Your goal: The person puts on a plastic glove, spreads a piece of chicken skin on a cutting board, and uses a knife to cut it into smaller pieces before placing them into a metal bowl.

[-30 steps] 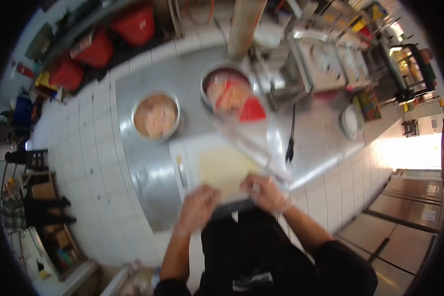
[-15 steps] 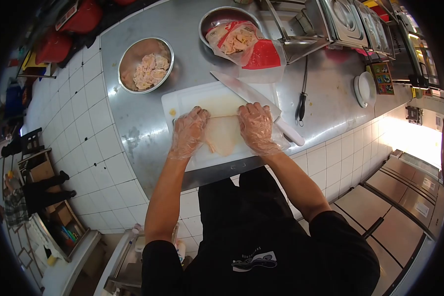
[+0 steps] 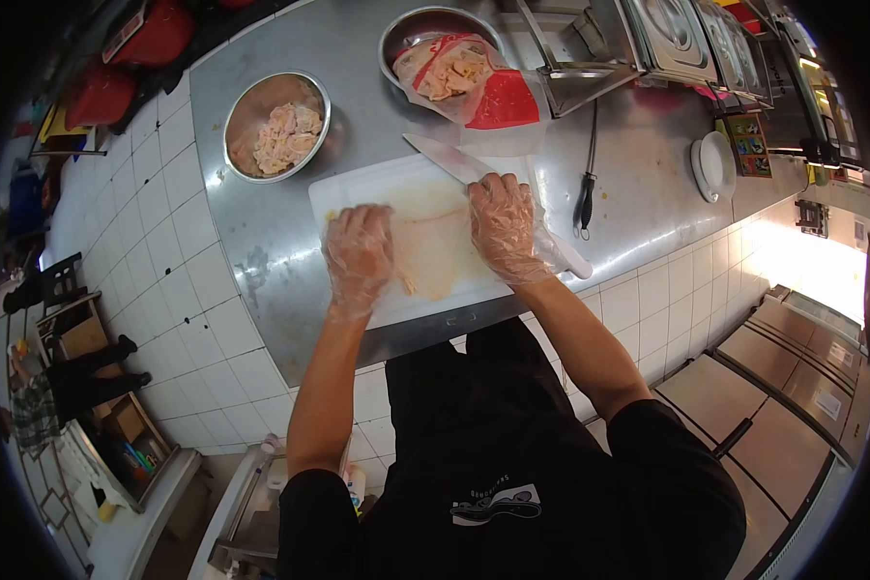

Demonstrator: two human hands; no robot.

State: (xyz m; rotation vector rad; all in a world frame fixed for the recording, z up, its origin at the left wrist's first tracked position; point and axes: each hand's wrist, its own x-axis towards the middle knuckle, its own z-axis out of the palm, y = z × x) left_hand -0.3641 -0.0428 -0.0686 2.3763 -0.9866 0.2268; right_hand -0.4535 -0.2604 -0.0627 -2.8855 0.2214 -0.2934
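A thin, pale sheet of meat [image 3: 425, 253], perhaps under clear film, lies on the white cutting board [image 3: 331, 193]. My left hand [image 3: 361, 253], in a clear plastic glove, is over the board's left part, its fingers blurred. At the sheet's upper right, my gloved right hand [image 3: 504, 224] has its fingers curled down; whatever they pinch is too small to make out. A large knife [image 3: 449, 159] with a white handle lies slantwise across the board's right side, partly behind my right hand.
A steel bowl of meat pieces [image 3: 288, 138] stands at the upper left. Behind the board is another bowl [image 3: 392, 48] with an opened bag of meat [image 3: 454, 75]. A black-handled rod [image 3: 587, 198] and white dishes [image 3: 713, 166] lie rightward. A person [image 3: 34, 396] is far left.
My left hand has moved left, away from the sheet's edge, and its fingers look smeared. My right hand has risen slightly. The whole table view has shifted a little leftward.
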